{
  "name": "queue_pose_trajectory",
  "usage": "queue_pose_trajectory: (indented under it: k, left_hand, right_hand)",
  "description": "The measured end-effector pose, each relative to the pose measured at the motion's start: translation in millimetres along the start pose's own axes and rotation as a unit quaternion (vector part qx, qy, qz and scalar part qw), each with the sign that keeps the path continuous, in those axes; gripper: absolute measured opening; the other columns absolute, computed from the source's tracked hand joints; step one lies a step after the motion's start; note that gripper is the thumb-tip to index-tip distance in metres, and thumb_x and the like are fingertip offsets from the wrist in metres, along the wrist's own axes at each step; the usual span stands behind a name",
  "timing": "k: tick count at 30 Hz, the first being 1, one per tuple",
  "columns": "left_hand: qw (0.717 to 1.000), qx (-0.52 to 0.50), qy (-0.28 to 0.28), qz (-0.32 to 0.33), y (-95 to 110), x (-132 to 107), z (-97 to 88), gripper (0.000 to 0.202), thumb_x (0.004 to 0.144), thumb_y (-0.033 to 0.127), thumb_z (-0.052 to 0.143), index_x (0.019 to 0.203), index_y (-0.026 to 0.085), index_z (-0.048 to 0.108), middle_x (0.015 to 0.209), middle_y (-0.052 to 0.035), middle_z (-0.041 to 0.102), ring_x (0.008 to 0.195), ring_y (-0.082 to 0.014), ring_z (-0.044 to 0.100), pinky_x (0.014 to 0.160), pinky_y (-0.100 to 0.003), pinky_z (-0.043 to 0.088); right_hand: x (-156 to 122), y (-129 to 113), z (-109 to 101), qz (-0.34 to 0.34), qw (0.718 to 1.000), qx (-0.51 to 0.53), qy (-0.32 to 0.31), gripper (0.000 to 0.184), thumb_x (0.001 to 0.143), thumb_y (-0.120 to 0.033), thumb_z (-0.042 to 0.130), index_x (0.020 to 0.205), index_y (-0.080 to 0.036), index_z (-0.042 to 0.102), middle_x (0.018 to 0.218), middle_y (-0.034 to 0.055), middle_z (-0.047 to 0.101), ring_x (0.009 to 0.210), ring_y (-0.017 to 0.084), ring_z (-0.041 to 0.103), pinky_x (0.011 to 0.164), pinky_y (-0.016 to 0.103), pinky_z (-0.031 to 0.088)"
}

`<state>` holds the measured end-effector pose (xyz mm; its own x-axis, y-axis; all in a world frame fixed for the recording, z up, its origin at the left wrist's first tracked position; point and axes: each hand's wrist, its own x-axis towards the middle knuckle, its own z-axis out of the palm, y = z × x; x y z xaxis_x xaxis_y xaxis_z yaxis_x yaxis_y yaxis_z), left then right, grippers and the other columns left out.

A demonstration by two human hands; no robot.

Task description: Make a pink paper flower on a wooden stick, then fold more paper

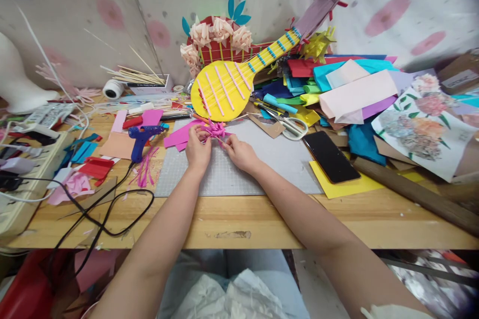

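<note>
Both my hands meet over the grey cutting mat (pixel 239 179) on a small pink fringed paper piece (pixel 216 131). My left hand (pixel 197 148) pinches its left side with fingers closed. From the right, my right hand (pixel 241 153) grips the piece, fingers also closed. Flat magenta paper (pixel 179 135) lies just left of the hands. A yellow paper guitar (pixel 224 87) with pink strings leans right behind the piece.
A blue glue gun (pixel 144 137) with its black cable (pixel 108 209) lies left of the mat. Scissors (pixel 290 127) and a black phone (pixel 330 156) lie to the right, below a heap of coloured paper (pixel 344 87). A cardboard tube (pixel 415 193) sits far right.
</note>
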<state>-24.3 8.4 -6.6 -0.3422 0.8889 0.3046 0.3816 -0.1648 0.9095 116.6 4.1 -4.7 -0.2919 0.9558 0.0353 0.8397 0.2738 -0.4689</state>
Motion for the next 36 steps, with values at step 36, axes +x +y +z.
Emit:
queue_pose_trajectory:
  k: [36]
  left_hand:
    - [0.998,-0.016,0.005,-0.059,0.1,-1.9,1.7,0.043,0.061,0.007,0.060,0.099,0.023,0.047,0.078,0.0020,0.066,0.066,-0.0115,0.059,0.070,-0.024,0.042]
  right_hand:
    - [1.9,2.3,-3.4,0.016,0.996,-0.084,-0.013,0.039,0.094,-0.040,0.022,0.111,-0.016,0.047,0.094,0.0099,0.067,0.085,0.022,0.063,0.068,0.028,0.038]
